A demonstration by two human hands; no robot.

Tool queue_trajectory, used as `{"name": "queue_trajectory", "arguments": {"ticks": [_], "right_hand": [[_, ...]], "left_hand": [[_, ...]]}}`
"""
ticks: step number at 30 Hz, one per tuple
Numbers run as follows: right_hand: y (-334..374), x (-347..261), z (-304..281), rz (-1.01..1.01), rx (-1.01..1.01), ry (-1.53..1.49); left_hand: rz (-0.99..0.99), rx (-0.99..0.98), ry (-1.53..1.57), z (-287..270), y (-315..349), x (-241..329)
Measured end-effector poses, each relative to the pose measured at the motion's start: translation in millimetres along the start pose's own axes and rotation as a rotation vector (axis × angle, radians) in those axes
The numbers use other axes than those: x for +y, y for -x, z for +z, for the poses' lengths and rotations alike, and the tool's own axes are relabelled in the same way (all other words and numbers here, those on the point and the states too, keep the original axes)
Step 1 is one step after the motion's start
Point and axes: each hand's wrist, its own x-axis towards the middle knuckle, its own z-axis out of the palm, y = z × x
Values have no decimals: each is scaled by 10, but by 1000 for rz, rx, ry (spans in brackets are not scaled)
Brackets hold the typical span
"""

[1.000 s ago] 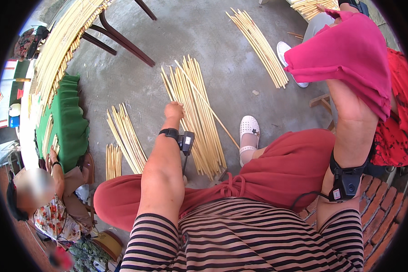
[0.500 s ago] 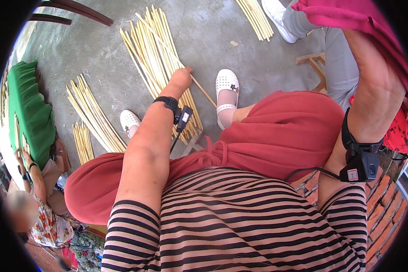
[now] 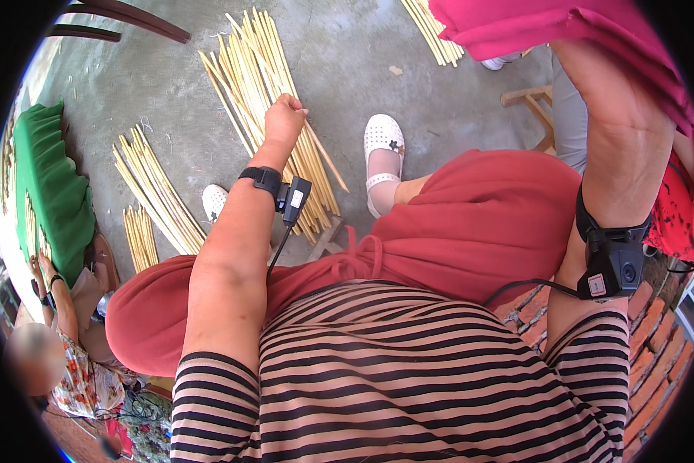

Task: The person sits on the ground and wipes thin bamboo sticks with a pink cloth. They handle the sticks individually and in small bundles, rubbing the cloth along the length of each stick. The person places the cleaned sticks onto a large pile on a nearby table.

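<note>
Pink cloth (image 3: 563, 31) hides my right hand, so I cannot tell its grip. On that arm, a camera's (image 3: 619, 266) pale label (image 3: 597, 285) is too small to read. Farther down, my left hand (image 3: 284, 121) curls over sticks (image 3: 256, 65); whether it pinches one, I can't tell. They lie roughly parallel on the floor (image 3: 339, 62), likely against tangling.

The left hand (image 3: 285, 119) has brought the slanting stick (image 3: 328, 160) closer to the stick bundle (image 3: 256, 73).
</note>
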Motion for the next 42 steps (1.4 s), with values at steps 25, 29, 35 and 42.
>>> {"name": "queue_trajectory", "arguments": {"ticks": [25, 29, 35, 42], "right_hand": [[411, 523, 352, 41, -68, 41], [435, 515, 365, 57, -67, 36], [347, 440, 379, 87, -62, 17], [241, 307, 399, 132, -65, -17]], "left_hand": [[627, 289, 695, -2921, 1679, 1434], [553, 137, 603, -2787, 1341, 1360], [154, -69, 441, -1687, 554, 670], [-155, 128, 182, -812, 93, -220]]}}
